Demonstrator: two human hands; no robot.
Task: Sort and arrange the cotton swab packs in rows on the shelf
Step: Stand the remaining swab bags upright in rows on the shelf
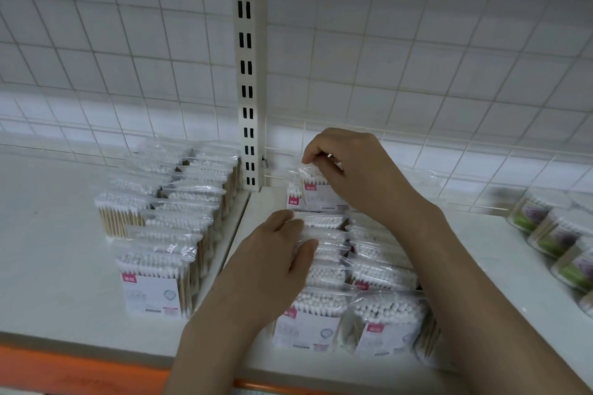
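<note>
Clear bags of cotton swabs with wooden sticks and pink-tagged white labels stand in rows on a white shelf. One double row stands left of the slotted upright post. A second double row stands right of it. My right hand pinches the top edge of a swab pack at the back of the right rows and holds it upright. My left hand rests with relaxed fingers on the tops of the packs in the left column of those rows.
A cream slotted upright post divides the two shelf bays. A wire grid backs the shelf. Round clear tubs of swabs with purple and green labels lie at the far right. The shelf front has an orange edge strip.
</note>
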